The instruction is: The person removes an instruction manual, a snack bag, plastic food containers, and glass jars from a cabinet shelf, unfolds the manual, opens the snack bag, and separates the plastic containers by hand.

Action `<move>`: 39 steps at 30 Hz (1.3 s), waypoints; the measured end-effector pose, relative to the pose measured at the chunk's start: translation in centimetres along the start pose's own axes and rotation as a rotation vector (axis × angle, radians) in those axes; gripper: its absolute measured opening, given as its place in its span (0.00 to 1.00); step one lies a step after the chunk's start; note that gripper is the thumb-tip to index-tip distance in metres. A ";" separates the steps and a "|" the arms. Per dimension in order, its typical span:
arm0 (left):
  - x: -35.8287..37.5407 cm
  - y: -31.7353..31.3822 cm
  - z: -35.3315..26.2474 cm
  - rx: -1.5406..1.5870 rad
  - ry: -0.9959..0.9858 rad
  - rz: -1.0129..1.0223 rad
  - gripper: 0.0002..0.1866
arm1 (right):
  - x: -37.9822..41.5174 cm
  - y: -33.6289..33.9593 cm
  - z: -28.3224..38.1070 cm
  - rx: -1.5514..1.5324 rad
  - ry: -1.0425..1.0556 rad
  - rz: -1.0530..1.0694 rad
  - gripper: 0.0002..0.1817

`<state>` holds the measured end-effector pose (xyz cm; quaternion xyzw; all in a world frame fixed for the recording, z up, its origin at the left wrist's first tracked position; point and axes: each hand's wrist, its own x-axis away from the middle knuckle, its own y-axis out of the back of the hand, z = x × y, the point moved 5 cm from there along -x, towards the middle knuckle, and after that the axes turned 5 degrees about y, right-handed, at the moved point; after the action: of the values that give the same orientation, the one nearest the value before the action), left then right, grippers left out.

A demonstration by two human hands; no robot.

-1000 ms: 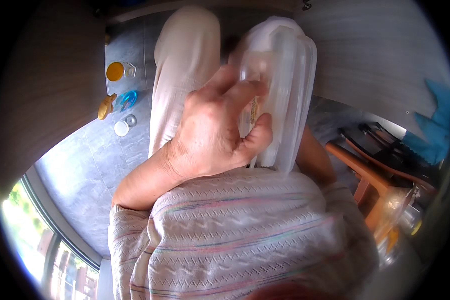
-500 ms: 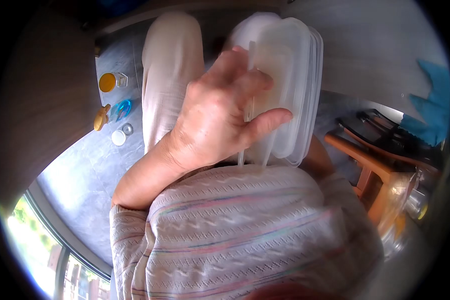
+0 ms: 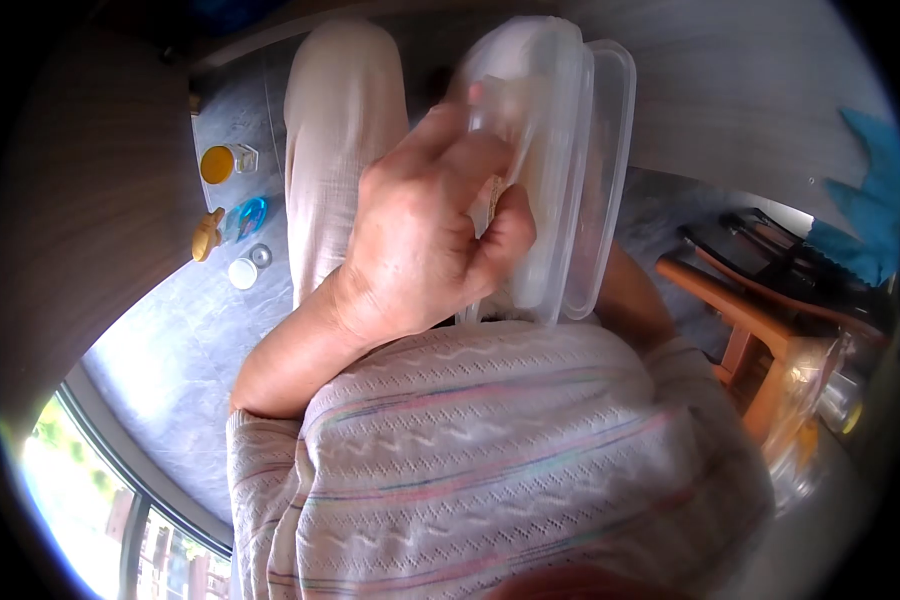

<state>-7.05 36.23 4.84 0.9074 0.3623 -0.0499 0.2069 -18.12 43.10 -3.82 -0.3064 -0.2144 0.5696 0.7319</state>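
Note:
Several clear plastic food containers or lids [image 3: 615,130] stand on edge, nested together above my lap. My left hand [image 3: 410,220] lies at their left side with its back to me. Its fingers and thumb are bent together around the near edge of a translucent plastic container [image 3: 545,190]; motion blurs the fingertips. At the right, my right forearm [image 3: 635,295] reaches up behind the plastic stack, which hides the right hand and its fingers.
On the grey floor at the left lie a jar with a yellow lid [image 3: 217,164], a blue clear item [image 3: 245,217] with a tan top, and a white round cap [image 3: 242,273]. A wooden stool [image 3: 725,300] and a plastic bag [image 3: 800,440] are at the right, below a blue cloth [image 3: 865,220].
My left thumb has drawn in from spread to bent against the fingers. The plastic pieces have shifted slightly left, and a gap has opened between the rightmost one and the others.

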 end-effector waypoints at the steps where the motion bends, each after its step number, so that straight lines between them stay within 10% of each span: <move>1: 0.1 0.0 0.1 -0.017 -0.005 -0.012 0.06 | 0.1 0.1 -0.1 -0.022 0.005 0.038 0.36; 39: 0.1 0.9 0.6 0.139 0.049 0.042 0.09 | 0.9 3.3 -2.5 -0.004 -0.127 -0.074 0.27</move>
<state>-6.30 35.51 4.60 0.9280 0.3437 -0.0482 0.1353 -18.56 43.99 -7.93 -0.2630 -0.2725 0.5600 0.7369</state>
